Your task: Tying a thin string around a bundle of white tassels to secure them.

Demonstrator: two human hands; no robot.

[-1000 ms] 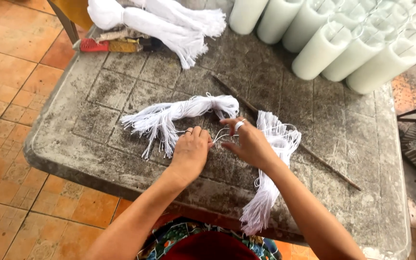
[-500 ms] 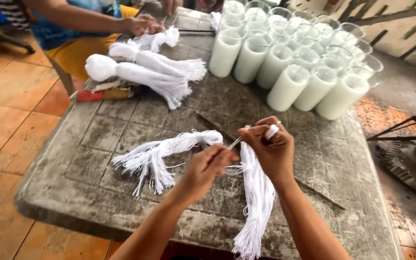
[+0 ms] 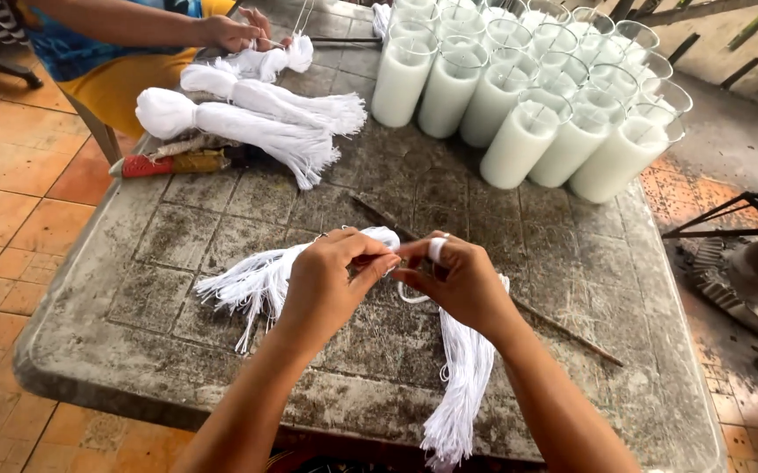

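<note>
left hand [image 3: 326,285] and right hand [image 3: 462,282] meet mid surface [image 3: 221,219], fingers pinched on white string bundle [image 3: 462,385]; its long axis runs toward the near edge, loose ends hanging over; red-yellow packet [image 3: 169,164] far left, white candle glasses [image 3: 528,96] far right

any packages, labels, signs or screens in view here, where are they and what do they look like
No signs or screens.
Red-and-yellow wrapped packet: far left table edge, beside the white string bundles; long, narrow, crumpled; whether it carries a label cannot be told.
Glass candle jars: far right, clear, white wax, no labels visible.
</note>
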